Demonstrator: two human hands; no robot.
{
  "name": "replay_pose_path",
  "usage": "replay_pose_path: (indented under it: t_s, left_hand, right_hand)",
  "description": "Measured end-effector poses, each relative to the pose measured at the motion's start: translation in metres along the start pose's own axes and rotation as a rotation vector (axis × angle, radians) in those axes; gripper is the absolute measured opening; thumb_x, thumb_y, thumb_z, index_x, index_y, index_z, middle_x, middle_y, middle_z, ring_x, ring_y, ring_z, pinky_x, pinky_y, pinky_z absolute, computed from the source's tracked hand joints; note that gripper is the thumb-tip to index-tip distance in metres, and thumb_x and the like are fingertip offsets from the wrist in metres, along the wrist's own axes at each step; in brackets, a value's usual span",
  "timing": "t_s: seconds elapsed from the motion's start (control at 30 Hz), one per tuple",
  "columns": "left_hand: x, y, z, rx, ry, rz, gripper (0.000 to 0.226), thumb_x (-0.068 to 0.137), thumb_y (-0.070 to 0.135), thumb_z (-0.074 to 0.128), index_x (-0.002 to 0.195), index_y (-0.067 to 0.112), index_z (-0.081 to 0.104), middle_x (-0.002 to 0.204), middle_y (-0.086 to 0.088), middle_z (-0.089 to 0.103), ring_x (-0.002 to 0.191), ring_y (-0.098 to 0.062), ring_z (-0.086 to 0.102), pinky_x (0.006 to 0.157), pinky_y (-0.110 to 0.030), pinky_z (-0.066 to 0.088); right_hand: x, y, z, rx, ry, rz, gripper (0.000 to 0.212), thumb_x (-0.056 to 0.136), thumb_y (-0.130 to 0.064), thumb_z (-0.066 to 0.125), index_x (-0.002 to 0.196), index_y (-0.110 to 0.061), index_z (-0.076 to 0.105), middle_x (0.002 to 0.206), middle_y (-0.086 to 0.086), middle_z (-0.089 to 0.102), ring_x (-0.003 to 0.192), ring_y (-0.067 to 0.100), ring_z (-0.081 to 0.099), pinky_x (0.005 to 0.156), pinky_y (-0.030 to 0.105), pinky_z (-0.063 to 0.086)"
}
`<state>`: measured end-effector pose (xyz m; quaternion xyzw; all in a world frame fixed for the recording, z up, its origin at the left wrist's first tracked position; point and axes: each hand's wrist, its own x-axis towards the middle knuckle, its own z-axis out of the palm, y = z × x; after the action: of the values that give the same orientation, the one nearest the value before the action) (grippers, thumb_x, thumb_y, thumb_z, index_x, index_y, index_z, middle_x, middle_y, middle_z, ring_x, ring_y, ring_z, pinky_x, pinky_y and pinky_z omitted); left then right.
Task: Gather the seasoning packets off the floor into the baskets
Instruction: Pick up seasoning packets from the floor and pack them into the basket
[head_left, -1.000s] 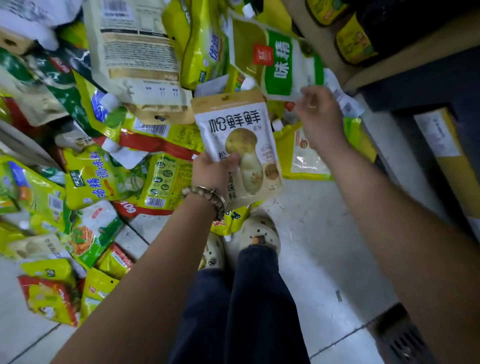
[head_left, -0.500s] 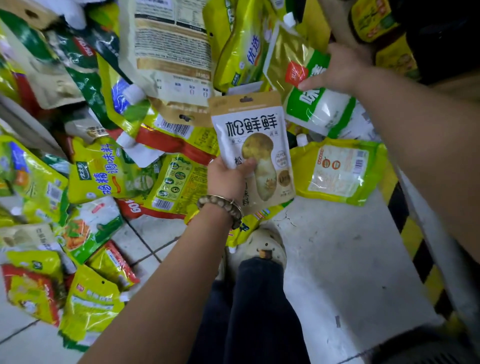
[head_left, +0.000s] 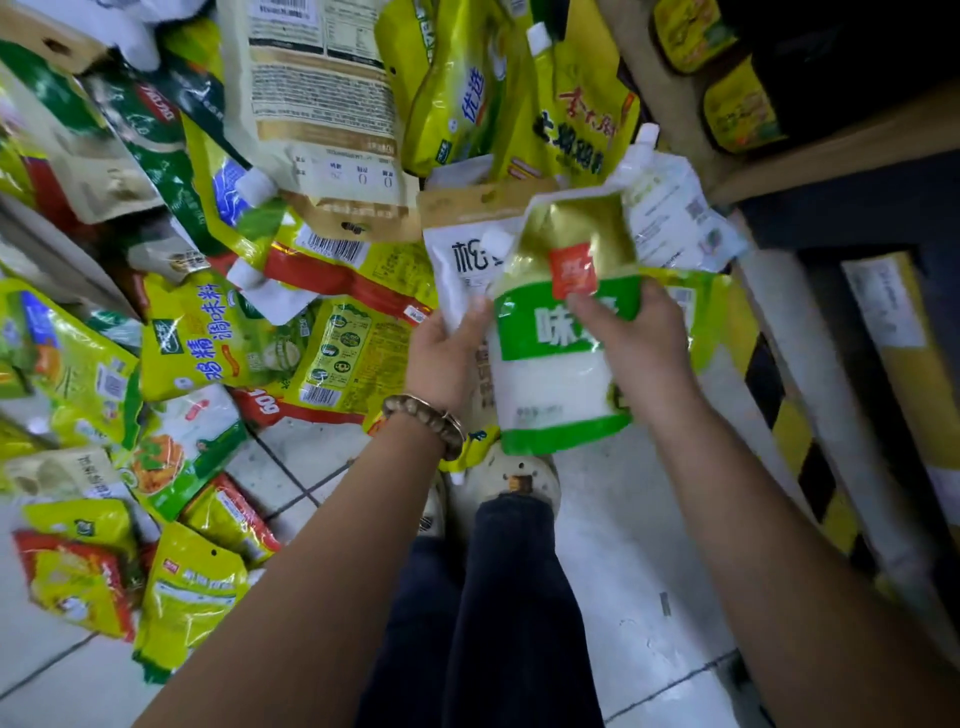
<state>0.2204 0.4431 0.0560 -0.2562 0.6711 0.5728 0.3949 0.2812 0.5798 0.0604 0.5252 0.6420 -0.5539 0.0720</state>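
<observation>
My left hand (head_left: 448, 347) holds a white mushroom seasoning pouch (head_left: 457, 260) with a tan top strip. My right hand (head_left: 636, 343) grips a green, gold and white spouted pouch (head_left: 550, 374) and holds it flat in front of the white pouch, covering most of it. Both are raised above my shoes. Several more seasoning packets (head_left: 218, 332) in yellow, green and red lie heaped on the floor to the left and ahead. No basket is in view.
A wooden shelf (head_left: 831, 156) with dark yellow-labelled bottles stands at the upper right. A yellow-and-black striped edge (head_left: 779, 410) runs along the right. A white spouted pouch (head_left: 670, 208) lies by the shelf. Grey tiled floor (head_left: 639, 545) shows around my feet.
My right hand pulled the green-and-white pouch from the pile near the shelf down and left, and now holds it over the white pouch in my left hand.
</observation>
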Motion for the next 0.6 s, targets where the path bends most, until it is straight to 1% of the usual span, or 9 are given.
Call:
replay_pose_path:
  t_s: [0.07, 0.13, 0.2, 0.27, 0.33, 0.4, 0.43, 0.5, 0.6]
  left_hand:
    - [-0.005, -0.001, 0.009, -0.012, -0.121, -0.021, 0.013, 0.086, 0.008, 0.063, 0.077, 0.018, 0.063, 0.062, 0.01, 0.069, 0.059, -0.004, 0.065, 0.061, -0.024, 0.054]
    - [-0.008, -0.003, 0.012, 0.037, -0.192, -0.007, 0.019, 0.078, -0.001, 0.069, 0.075, 0.018, 0.064, 0.061, 0.011, 0.069, 0.058, -0.003, 0.065, 0.059, -0.02, 0.053]
    - [-0.008, -0.005, 0.011, 0.045, -0.176, -0.02, 0.023, 0.076, -0.007, 0.069, 0.073, 0.015, 0.061, 0.054, 0.013, 0.066, 0.051, 0.0, 0.063, 0.05, -0.014, 0.049]
    - [-0.006, -0.011, 0.008, 0.029, -0.126, -0.029, 0.022, 0.076, -0.007, 0.069, 0.074, 0.014, 0.06, 0.055, 0.012, 0.067, 0.052, -0.001, 0.064, 0.049, -0.016, 0.05]
    - [-0.004, -0.019, 0.003, 0.002, -0.069, -0.028, 0.02, 0.075, -0.006, 0.07, 0.076, 0.012, 0.062, 0.059, 0.009, 0.069, 0.056, -0.005, 0.066, 0.053, -0.021, 0.053]
    - [-0.002, -0.026, -0.001, -0.004, -0.039, -0.038, 0.018, 0.075, -0.006, 0.07, 0.081, 0.009, 0.062, 0.06, 0.008, 0.069, 0.057, -0.006, 0.067, 0.053, -0.021, 0.053]
    - [-0.001, -0.03, -0.003, -0.006, -0.032, -0.043, 0.018, 0.075, -0.007, 0.069, 0.082, 0.008, 0.062, 0.061, 0.007, 0.07, 0.058, -0.008, 0.067, 0.053, -0.022, 0.053]
    - [0.003, -0.037, -0.007, -0.015, -0.017, -0.051, 0.02, 0.074, -0.007, 0.07, 0.083, 0.009, 0.063, 0.066, 0.005, 0.071, 0.062, -0.012, 0.069, 0.058, -0.027, 0.056]
    - [0.004, -0.044, -0.008, -0.024, 0.015, -0.074, 0.019, 0.075, -0.006, 0.07, 0.09, 0.004, 0.064, 0.069, 0.004, 0.071, 0.061, -0.011, 0.069, 0.054, -0.025, 0.055]
  right_hand:
    - [-0.014, 0.015, 0.015, -0.011, -0.001, 0.042, 0.033, 0.078, -0.025, 0.075, 0.102, -0.013, 0.055, 0.09, -0.003, 0.064, 0.079, 0.009, 0.062, 0.066, 0.019, 0.048]
    - [-0.021, 0.027, 0.02, -0.031, 0.029, 0.028, 0.036, 0.082, -0.029, 0.072, 0.107, -0.014, 0.051, 0.094, -0.004, 0.061, 0.084, 0.011, 0.059, 0.066, 0.015, 0.045]
    - [-0.013, 0.035, 0.014, 0.001, 0.059, 0.007, 0.035, 0.088, -0.034, 0.063, 0.111, -0.013, 0.048, 0.093, -0.004, 0.058, 0.087, 0.014, 0.058, 0.075, 0.023, 0.046]
    - [0.01, 0.044, -0.004, -0.068, 0.127, -0.048, 0.039, 0.091, -0.036, 0.058, 0.118, -0.01, 0.049, 0.097, 0.001, 0.058, 0.094, 0.02, 0.058, 0.08, 0.028, 0.042]
    - [0.044, 0.054, -0.024, -0.408, 0.13, -0.139, 0.054, 0.086, -0.032, 0.065, 0.131, -0.008, 0.046, 0.12, 0.012, 0.054, 0.115, 0.028, 0.05, 0.09, 0.027, 0.036]
    - [0.076, 0.062, -0.04, -0.879, 0.018, -0.155, 0.083, 0.078, -0.038, 0.073, 0.144, -0.013, 0.03, 0.146, 0.016, 0.034, 0.135, 0.031, 0.032, 0.107, 0.036, 0.028]
    - [0.088, 0.065, -0.045, -1.052, -0.054, -0.153, 0.095, 0.074, -0.042, 0.076, 0.148, -0.017, 0.022, 0.152, 0.015, 0.024, 0.14, 0.031, 0.022, 0.112, 0.043, 0.021]
    - [0.105, 0.068, -0.046, -1.245, -0.116, -0.194, 0.107, 0.067, -0.048, 0.079, 0.149, -0.019, 0.016, 0.153, 0.017, 0.019, 0.142, 0.033, 0.014, 0.114, 0.051, 0.01]
    - [0.113, 0.063, -0.037, -1.405, -0.089, -0.305, 0.101, 0.062, -0.049, 0.081, 0.142, -0.015, 0.031, 0.138, 0.018, 0.04, 0.131, 0.035, 0.032, 0.112, 0.05, 0.013]
